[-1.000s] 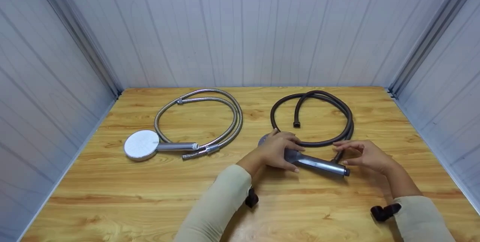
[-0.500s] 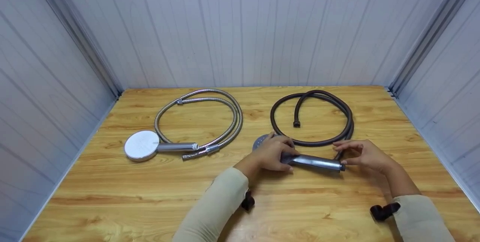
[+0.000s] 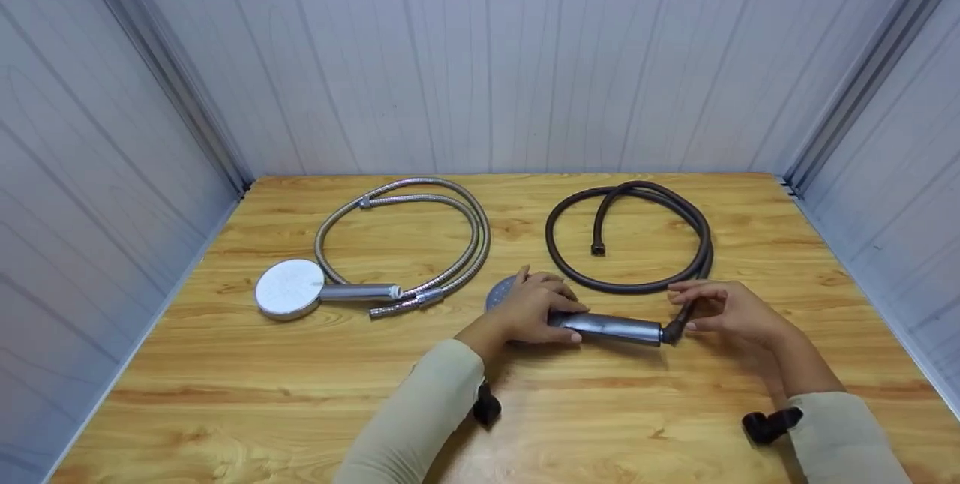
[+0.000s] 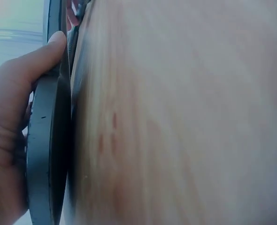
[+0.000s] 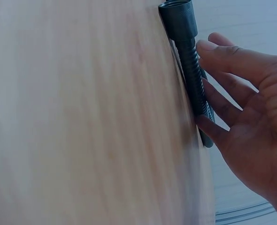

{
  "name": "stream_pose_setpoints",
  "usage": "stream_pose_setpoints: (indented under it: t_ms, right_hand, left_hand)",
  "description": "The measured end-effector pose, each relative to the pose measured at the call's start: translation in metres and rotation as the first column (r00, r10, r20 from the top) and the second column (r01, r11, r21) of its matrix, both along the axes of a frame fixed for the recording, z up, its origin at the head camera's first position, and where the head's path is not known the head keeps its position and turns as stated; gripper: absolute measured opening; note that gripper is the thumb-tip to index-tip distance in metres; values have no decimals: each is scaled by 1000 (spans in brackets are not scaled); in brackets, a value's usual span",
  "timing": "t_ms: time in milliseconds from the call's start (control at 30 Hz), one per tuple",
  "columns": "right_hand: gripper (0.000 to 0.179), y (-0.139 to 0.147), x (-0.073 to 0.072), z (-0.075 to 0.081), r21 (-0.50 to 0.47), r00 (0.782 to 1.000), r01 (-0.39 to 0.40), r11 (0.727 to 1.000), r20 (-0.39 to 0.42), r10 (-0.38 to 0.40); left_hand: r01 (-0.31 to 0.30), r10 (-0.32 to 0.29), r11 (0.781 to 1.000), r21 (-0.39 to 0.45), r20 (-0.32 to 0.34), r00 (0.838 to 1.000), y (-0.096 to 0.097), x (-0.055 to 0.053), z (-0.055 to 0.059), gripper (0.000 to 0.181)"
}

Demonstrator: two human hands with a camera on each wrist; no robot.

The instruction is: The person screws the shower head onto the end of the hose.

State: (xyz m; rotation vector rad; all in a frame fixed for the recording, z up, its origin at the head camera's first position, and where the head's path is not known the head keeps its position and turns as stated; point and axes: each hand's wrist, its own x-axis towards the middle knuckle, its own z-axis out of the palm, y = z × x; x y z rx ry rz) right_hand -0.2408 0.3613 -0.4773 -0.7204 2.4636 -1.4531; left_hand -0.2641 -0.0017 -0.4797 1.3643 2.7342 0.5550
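A grey shower head (image 3: 611, 327) lies face up on the table at right of centre, its handle pointing right. My left hand (image 3: 529, 310) grips it at the neck, covering part of its round face; in the left wrist view the thumb lies along the shower head's neck (image 4: 51, 86). A dark shower hose (image 3: 631, 288) is coiled behind it. My right hand (image 3: 739, 317) pinches the hose near one end. That end's fitting (image 3: 673, 332) is right beside the handle tip. In the right wrist view the fitting's mouth (image 5: 178, 5) faces away, unattached.
On the left lie a second shower head (image 3: 289, 289) with a white face and a coiled silver metal hose (image 3: 484, 244). The dark hose's other end (image 3: 598, 249) lies inside its coil. Panelled walls (image 3: 480, 56) enclose the wooden table (image 3: 262, 409) at the back and sides.
My left hand has drawn the grey shower head to the left, turning its handle slightly level. The hose end, formerly behind the handle, now shows. My right hand has hardly moved.
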Motion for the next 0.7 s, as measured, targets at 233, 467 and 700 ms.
stream_pose_setpoints:
  t_ms: [233,467,700]
  right_hand:
    - [32,-1,-1,-2,57,999,0,998,46,-2]
    - [26,-5,-3,-3,173,999,-23,985,28,18]
    - [20,-10,-1,-1,228,999,31,973,12,-34]
  left_hand:
    - [-21,20,1000,-11,-11,1000,-3,4,-2,50]
    - [-32,32,999,-5,-11,999,-6,8,-4,51]
    - [-32,32,999,12,-12,999,-10,12,-5,49]
